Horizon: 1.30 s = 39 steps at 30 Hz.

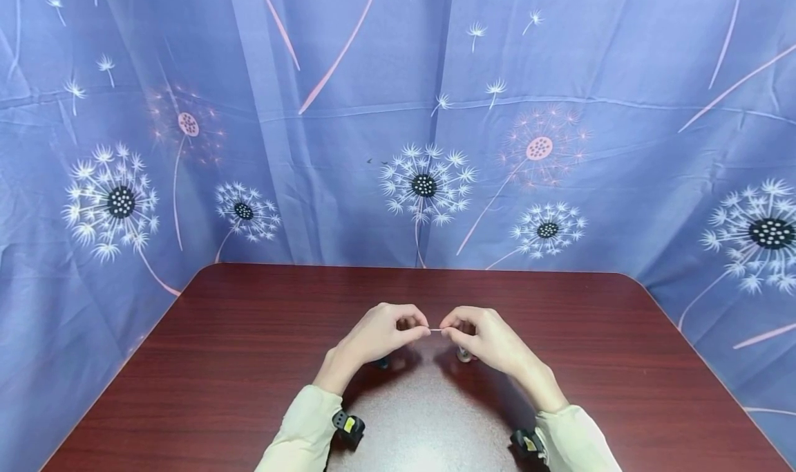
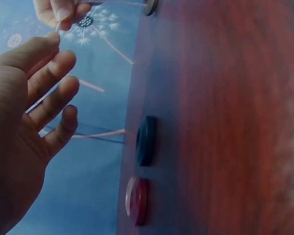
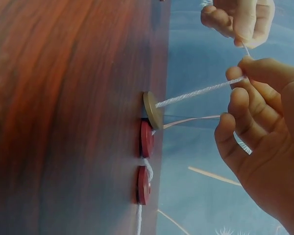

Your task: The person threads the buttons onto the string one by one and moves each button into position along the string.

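Note:
Above the table, my left hand [image 1: 370, 334] and right hand [image 1: 497, 341] face each other. Thumb and forefinger of each pinch a white cord [image 3: 201, 92], with a short length [image 1: 436, 329] stretched between the fingertips. From the right fingers the cord slants down to a brownish-gold button [image 3: 152, 108] on the tabletop. Below that one in the right wrist view are two red buttons [image 3: 146, 139], with cord showing between them and trailing on past the lower one. In the left wrist view a dark teal button [image 2: 147, 141] and another red button [image 2: 138, 201] lie beneath my left hand.
A dark red wood-grain table [image 1: 249, 389] spreads under both arms, with bright glare near its front. Behind it and at the sides hangs a blue curtain [image 1: 348, 202] with dandelion prints. Black wrist cameras [image 1: 349, 428] sit at both sleeve cuffs.

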{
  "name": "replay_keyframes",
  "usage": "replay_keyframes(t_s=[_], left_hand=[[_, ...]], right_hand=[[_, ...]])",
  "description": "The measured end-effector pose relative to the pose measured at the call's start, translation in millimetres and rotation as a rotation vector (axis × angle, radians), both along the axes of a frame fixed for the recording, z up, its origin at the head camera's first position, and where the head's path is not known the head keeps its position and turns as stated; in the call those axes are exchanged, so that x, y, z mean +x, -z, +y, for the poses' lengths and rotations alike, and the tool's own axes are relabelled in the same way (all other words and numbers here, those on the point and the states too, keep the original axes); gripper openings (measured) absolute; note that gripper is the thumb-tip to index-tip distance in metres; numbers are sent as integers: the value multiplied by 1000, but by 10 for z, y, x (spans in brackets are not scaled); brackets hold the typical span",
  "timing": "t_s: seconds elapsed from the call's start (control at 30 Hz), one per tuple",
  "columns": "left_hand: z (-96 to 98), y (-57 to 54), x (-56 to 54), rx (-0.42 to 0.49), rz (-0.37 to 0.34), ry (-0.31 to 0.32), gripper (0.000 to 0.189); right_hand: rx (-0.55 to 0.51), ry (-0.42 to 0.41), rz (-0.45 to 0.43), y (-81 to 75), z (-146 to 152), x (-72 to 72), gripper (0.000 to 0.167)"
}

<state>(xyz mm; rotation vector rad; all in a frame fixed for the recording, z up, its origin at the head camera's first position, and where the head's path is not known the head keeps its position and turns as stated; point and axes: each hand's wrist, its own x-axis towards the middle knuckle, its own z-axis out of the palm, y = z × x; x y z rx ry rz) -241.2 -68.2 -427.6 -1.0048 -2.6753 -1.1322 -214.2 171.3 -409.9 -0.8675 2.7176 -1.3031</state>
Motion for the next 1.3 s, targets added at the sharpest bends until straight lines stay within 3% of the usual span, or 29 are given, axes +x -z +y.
replay_keyframes(t_s=[0.17,0.37,0.77,1.03,1.3], left_hand=[[-72,-8,-31,32,-59,0,5],[-107,9,-47,66,-88,19,16],[-214,18,-43,119,-106,-72,16],[-397,20,-47,161,-255,-94,18],[-521,83,-105,135,-318,-68,21]], right_hand=[[3,0,-1,2,-5,-5,6],[5,3,-13,-1,-4,1,5],[19,-9,-26,9,-1,-14,12],[31,-14,-31,12,-3,-18,11],[47,-17,-35,9,-3,-11,10]])
